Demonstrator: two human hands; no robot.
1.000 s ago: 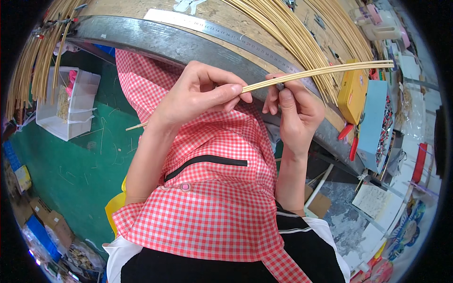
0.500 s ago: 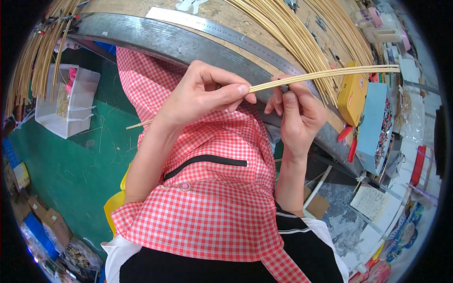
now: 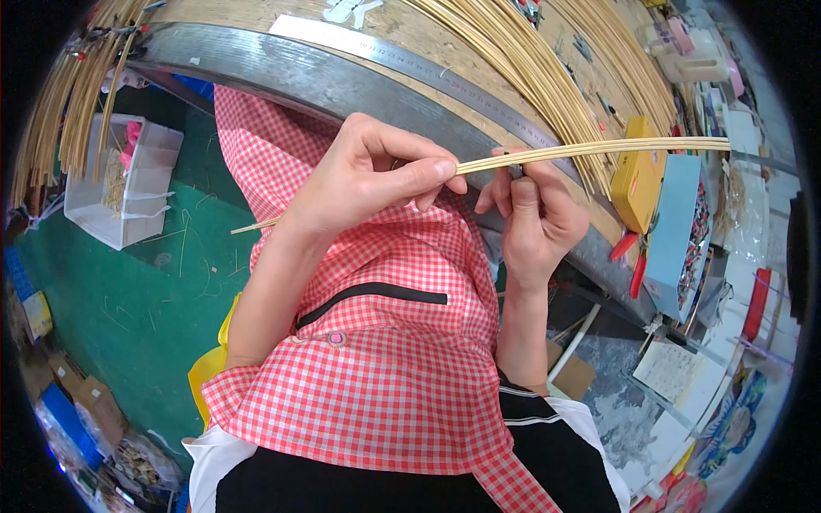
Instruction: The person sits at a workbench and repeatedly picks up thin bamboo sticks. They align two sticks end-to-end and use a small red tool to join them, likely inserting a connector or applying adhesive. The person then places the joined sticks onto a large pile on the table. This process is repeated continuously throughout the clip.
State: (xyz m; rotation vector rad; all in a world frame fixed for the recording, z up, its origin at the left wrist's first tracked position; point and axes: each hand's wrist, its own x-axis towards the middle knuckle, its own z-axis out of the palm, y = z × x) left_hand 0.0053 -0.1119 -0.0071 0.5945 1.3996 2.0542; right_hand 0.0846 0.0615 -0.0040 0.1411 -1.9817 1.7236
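Head view: the workbench carries a fan of bamboo strips from its near edge toward the far right corner. In front of that edge, both hands pinch 1 long thin strip: the left hand closed on it between thumb and forefinger, the right hand curled around it, possibly with a small blade. A slip there might split the strip or nick a finger. On the green floor, a clear plastic bin holds what looks like offcuts and something pink.
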